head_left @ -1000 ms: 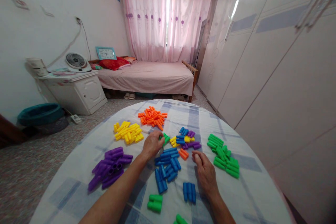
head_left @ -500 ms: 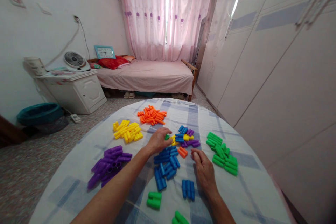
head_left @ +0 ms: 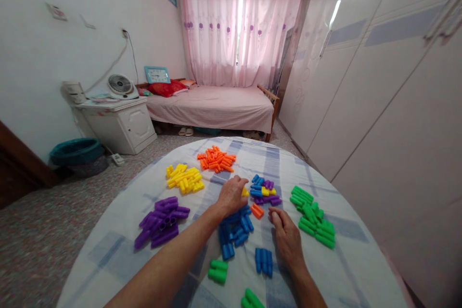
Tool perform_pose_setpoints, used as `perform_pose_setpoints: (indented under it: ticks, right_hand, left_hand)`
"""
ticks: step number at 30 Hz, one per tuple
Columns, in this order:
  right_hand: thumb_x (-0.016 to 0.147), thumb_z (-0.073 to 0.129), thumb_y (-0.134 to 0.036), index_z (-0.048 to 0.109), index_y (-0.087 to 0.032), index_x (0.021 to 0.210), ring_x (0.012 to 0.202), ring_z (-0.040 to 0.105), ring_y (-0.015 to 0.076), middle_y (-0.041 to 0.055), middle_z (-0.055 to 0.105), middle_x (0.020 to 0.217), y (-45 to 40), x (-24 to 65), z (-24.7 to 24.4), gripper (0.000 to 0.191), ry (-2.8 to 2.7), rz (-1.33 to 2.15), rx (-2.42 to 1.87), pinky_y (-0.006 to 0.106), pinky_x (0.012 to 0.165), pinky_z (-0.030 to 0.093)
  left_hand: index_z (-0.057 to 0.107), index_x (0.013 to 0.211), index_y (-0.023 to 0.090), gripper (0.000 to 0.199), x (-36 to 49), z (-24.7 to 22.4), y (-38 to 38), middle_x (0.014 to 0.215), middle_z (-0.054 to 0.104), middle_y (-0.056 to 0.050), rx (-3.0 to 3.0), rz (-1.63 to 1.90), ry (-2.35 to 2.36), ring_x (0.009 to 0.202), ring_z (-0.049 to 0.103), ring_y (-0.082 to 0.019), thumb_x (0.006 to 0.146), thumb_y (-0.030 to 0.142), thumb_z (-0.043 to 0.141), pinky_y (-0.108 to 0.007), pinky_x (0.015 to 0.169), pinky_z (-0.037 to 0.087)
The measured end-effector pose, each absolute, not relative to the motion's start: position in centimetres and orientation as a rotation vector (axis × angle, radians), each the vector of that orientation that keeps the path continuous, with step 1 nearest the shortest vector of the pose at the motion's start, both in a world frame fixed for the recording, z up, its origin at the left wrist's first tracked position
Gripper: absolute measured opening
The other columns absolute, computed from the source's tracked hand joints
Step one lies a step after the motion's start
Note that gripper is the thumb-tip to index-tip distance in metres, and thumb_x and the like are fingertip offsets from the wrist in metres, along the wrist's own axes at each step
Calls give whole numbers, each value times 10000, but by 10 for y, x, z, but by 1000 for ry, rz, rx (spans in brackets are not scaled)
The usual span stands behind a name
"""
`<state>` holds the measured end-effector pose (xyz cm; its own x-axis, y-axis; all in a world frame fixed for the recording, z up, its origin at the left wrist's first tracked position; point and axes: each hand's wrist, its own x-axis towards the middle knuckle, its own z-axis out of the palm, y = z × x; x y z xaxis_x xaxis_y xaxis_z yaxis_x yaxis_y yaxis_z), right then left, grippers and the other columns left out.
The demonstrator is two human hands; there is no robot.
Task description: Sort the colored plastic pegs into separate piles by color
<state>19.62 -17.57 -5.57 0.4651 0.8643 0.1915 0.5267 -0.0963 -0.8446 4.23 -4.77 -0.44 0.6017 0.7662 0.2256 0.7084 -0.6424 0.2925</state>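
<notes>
My left hand [head_left: 233, 195] reaches over the middle of the table, fingers bent down beside a yellow piece [head_left: 245, 192]; whatever its fingertips touch is hidden. Below it lies a pile of blue pieces [head_left: 236, 228]. To its right sits a mixed cluster of blue, purple and yellow pieces [head_left: 265, 191]. My right hand [head_left: 285, 231] rests on the cloth with curled fingers, near an orange piece [head_left: 257, 210] and above right of a row of blue pieces [head_left: 263, 262]. Green pieces [head_left: 313, 216] lie farther right.
On the round clothed table [head_left: 144, 269] are orange [head_left: 216, 159], yellow [head_left: 185, 178] and purple piles [head_left: 160, 221]. Green pieces [head_left: 218, 272] lie near the front, with more [head_left: 251, 299] at the lower edge. Beyond are a bed [head_left: 216, 106] and a cabinet [head_left: 133, 127].
The view has shifted, moving the scene rightward. My left hand now covers more of the yellow pieces beside the cluster, and the green piece by its fingers is no longer visible. My right hand stays nearly in place.
</notes>
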Motion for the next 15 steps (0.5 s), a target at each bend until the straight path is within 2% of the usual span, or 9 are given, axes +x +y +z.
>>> perform_pose_setpoints:
  ticks: [4, 7, 11, 15]
  right_hand:
    - [850, 369, -451, 625, -206, 998, 928, 595, 203, 54, 666, 1004, -175, 196, -55, 384, -1180, 444, -1773, 291, 806, 425]
    - [842, 383, -439, 629, -207, 991, 922, 595, 200, 49, 666, 995, -175, 195, -55, 370, -1194, 429, -1776, 292, 810, 424]
    - [842, 390, -430, 627, -209, 997, 928, 594, 196, 45, 663, 999, -175, 194, -56, 359, -1201, 405, -1778, 292, 819, 421]
    - [842, 393, -430, 627, -213, 992, 924, 597, 190, 39, 665, 997, -174, 194, -56, 353, -1202, 402, -1788, 287, 820, 423]
  left_hand:
    - [539, 1161, 232, 420, 2, 20, -39, 1099, 571, -56, 2718, 568, 1309, 999, 548, -209, 742, 222, 565, -313, 873, 416]
    - [574, 1114, 218, 355, -39, 29, -17, 1070, 587, -69, 2752, 556, 1572, 994, 552, -231, 764, 258, 537, -340, 874, 410]
    - [585, 1122, 193, 365, -86, 23, 18, 1098, 597, -88, 2620, 396, 1988, 977, 573, -243, 784, 288, 486, -347, 835, 433]
    - [619, 1059, 184, 325, -101, 15, 28, 1071, 616, -100, 2519, 313, 2120, 965, 580, -258, 784, 294, 486, -358, 805, 448]
